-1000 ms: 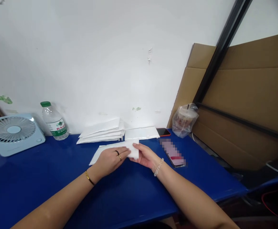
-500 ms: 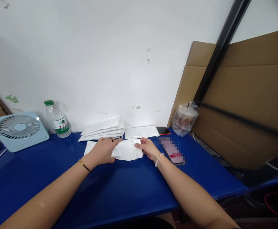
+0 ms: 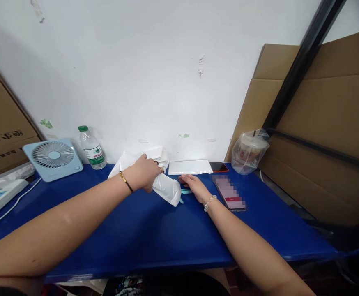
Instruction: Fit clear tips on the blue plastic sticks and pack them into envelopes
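Note:
My left hand [image 3: 148, 172] is closed around a crinkled white plastic packet [image 3: 167, 189]. The packet's near end tilts down to the right, towards the table. To its right, my right hand [image 3: 194, 187] hovers low over the table with its fingers stretched left and slightly bent. Close under these fingers lies a small light-blue object [image 3: 185, 191], partly hidden by the hand and packet; its kind does not show. Behind my left hand rests a pile of white packets [image 3: 124, 160], partly covered. One flat white packet [image 3: 190, 167] lies by the wall.
A phone [image 3: 230, 195] lies right of my right hand, and another phone [image 3: 219, 167] sits behind it. A bagged drink cup [image 3: 249, 152] stands at the back right. On the left are a water bottle [image 3: 92, 150], a blue fan [image 3: 54, 158] and a power strip [image 3: 1, 197].
My right hand has let go of the white packet. My left hand has lifted and turned the packet back towards the pile, and the light-blue object has come into view. The view has shifted left.

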Tool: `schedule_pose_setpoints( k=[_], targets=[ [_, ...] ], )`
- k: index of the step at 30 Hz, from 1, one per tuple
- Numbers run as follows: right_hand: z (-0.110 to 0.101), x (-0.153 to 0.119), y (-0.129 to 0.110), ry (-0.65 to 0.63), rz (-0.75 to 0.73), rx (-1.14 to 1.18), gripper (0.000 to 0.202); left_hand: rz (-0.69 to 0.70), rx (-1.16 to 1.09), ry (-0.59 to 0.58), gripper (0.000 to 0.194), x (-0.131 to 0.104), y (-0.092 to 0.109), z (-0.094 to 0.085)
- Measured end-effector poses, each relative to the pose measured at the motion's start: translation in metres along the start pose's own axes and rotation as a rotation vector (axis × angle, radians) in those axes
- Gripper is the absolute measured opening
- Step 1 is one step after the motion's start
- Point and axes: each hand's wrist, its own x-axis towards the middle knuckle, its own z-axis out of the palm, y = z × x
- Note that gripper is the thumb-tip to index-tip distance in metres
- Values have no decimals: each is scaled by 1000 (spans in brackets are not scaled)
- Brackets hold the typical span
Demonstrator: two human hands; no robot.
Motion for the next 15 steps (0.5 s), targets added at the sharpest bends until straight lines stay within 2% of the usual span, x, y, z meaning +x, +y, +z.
schedule_pose_setpoints(
  k=[2, 5, 7, 10, 15],
  targets=[
    [3, -5, -3, -73, -69, -93, 42, -13, 28, -27, 46, -4, 0, -6],
    [5, -11, -6, -203, -247, -374, 48, -48, 70, -58, 48, -9, -5, -15],
    [6, -13, -4, -279, -353, -582, 60, -71, 91, -66, 48, -13, -12, -18],
    [7, -13, 1, -343, -431, -792, 73, -108, 87, -85, 49, -22, -24, -21],
    [8, -13, 7, -370, -477, -861, 59, -154, 146, -194, 56, -42, -41, -32]
  ],
)
